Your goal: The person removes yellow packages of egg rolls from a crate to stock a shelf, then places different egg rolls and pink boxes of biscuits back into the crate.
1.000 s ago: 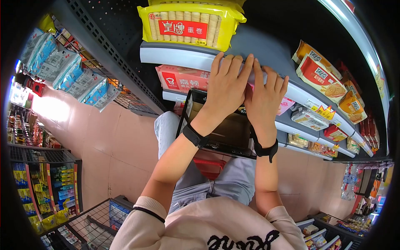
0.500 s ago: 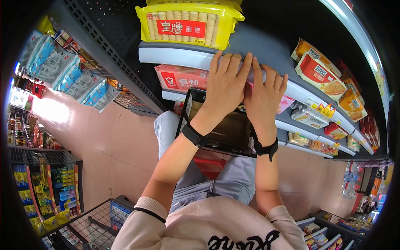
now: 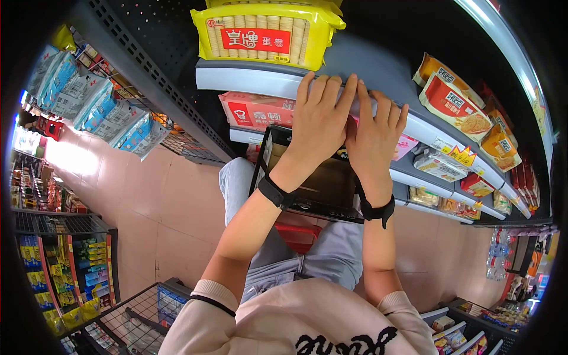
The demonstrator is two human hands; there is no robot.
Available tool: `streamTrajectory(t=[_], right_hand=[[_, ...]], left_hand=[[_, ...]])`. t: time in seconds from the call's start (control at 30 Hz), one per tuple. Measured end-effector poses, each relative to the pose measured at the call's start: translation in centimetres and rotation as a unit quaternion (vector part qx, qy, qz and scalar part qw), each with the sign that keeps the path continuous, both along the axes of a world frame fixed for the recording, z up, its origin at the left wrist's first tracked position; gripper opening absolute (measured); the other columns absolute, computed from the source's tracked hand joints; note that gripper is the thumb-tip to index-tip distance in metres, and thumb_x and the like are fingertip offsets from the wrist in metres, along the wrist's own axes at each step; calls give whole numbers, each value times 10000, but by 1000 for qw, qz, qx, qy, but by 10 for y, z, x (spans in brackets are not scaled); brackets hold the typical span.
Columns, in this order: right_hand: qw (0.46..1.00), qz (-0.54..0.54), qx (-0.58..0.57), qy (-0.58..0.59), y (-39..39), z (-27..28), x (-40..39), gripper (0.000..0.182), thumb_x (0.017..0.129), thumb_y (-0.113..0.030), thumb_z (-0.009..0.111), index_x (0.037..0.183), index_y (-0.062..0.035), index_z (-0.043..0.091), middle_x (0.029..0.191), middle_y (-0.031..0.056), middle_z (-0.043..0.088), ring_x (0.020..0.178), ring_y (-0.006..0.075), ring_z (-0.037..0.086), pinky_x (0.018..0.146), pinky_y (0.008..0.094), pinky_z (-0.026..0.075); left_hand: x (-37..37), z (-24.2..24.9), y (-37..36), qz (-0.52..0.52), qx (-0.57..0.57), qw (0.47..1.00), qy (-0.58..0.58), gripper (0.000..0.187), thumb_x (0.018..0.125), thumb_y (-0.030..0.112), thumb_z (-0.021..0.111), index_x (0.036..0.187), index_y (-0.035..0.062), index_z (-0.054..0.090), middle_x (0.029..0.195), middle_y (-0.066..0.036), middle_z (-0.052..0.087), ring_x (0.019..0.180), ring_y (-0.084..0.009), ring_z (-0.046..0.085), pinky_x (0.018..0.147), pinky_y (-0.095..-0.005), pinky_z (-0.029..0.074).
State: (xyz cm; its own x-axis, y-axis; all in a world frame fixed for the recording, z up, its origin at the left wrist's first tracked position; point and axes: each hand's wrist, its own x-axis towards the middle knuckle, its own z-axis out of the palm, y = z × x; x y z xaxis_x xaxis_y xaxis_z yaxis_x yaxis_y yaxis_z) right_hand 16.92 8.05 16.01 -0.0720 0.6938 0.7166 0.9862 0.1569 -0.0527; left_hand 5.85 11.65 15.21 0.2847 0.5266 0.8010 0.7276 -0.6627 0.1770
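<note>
My left hand [image 3: 322,118] lies with outstretched fingers over the front edge of a grey shelf [image 3: 378,71]. Beside it, my right hand [image 3: 377,133] rests on the same edge, fingers also extended, and the thumbs are close together. Neither hand holds anything that I can see. Below my wrists, a black open-topped box [image 3: 322,192] sits above my thighs, partly hidden by my hands and forearms. Just beyond my left fingertips stands a yellow pack of egg rolls [image 3: 260,38]. A pink box of wafers [image 3: 257,111] shows on the shelf under it.
Biscuit packs [image 3: 455,100] stand on the upper shelf at right, with smaller packets [image 3: 441,164] on lower shelves. Blue-white bags [image 3: 94,103] hang at left. A wire rack [image 3: 130,313] is at lower left and a red stool [image 3: 297,236] shows between my legs.
</note>
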Motion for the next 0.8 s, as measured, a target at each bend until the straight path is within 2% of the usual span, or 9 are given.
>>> streamTrajectory(t=[0.17, 0.23, 0.43, 0.53, 0.8], right_hand=[[1000, 0, 1, 0, 0, -1, 0, 558, 704, -156, 662, 1239, -113, 510, 1116, 79, 480, 1086, 254, 450, 1048, 557, 184], [1000, 0, -2, -1, 0, -1, 0, 555, 705, -153, 660, 1239, -114, 511, 1116, 80, 479, 1088, 254, 449, 1048, 557, 183], [1000, 2, -2, -1, 0, 0, 0, 570, 695, -141, 658, 1245, -114, 508, 1112, 81, 479, 1076, 261, 452, 1045, 561, 193], [1000, 1, 7, -3, 1, -2, 0, 574, 691, -137, 657, 1245, -115, 511, 1112, 83, 479, 1067, 263, 455, 1040, 562, 204], [1000, 3, 5, -4, 1, -2, 1, 568, 693, -142, 654, 1243, -114, 515, 1112, 85, 481, 1065, 262, 457, 1039, 562, 207]], left_hand=[[0, 1, -1, 1, 0, 1000, -1, 580, 670, 78, 626, 1239, 62, 520, 1077, -112, 508, 1057, -277, 459, 1024, -459, 288], [0, 3, -1, 4, 16, 1000, -3, 470, 707, 82, 588, 1172, 17, 559, 1020, -120, 526, 1025, -261, 476, 1012, -445, 311], [0, 3, -1, 3, 19, 1000, -5, 462, 709, 84, 585, 1166, 18, 561, 1012, -120, 527, 1023, -259, 476, 1013, -445, 310], [0, 0, 0, -6, 0, 1000, -7, 572, 674, 77, 618, 1237, 60, 519, 1071, -112, 504, 1056, -278, 459, 1025, -461, 287], [0, -1, 1, -3, 1, 1000, -3, 566, 677, 78, 615, 1235, 59, 521, 1075, -114, 504, 1057, -277, 460, 1026, -461, 286]])
